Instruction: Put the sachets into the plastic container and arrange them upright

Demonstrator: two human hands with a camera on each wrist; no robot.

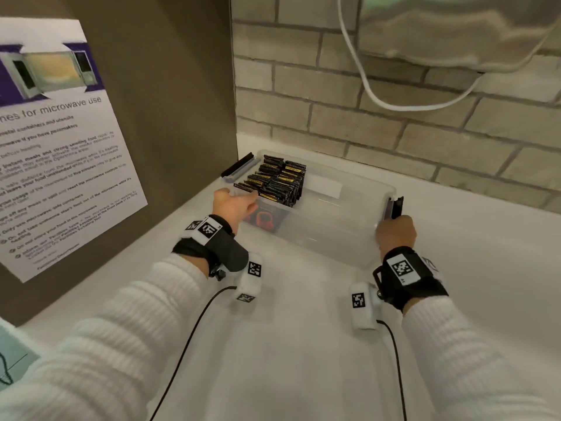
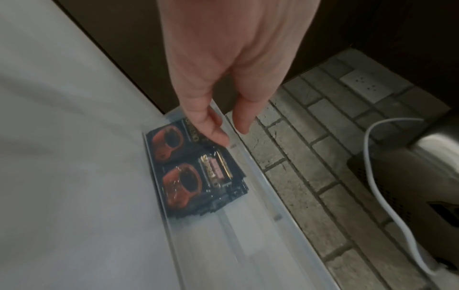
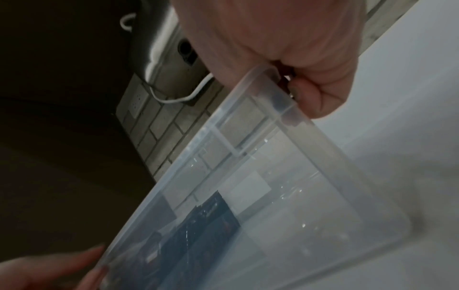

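Observation:
A clear plastic container point(image 1: 321, 238) stands on the white counter near the back corner. Several black sachets point(image 1: 276, 180) stand on edge, packed together in its left end; through the wall they show orange cup prints point(image 2: 183, 176). My left hand point(image 1: 233, 205) reaches over the container's near left rim point(image 2: 261, 196), its fingers point(image 2: 213, 129) nearly straight, touching the rim by the sachets and holding nothing. My right hand point(image 1: 396, 230) grips the container's right end, fingers curled round the rim point(image 3: 278, 94) beside the black latch point(image 1: 396, 206). The sachets point(image 3: 206, 221) look blurred in the right wrist view.
A brown panel with a microwave-use poster point(image 1: 60, 147) closes the left side. A grey brick wall point(image 1: 379, 132) runs behind, with a white cable point(image 1: 394, 104) hanging from a metallic appliance point(image 1: 455, 31). A second black latch point(image 1: 238, 165) sits at the container's far left end.

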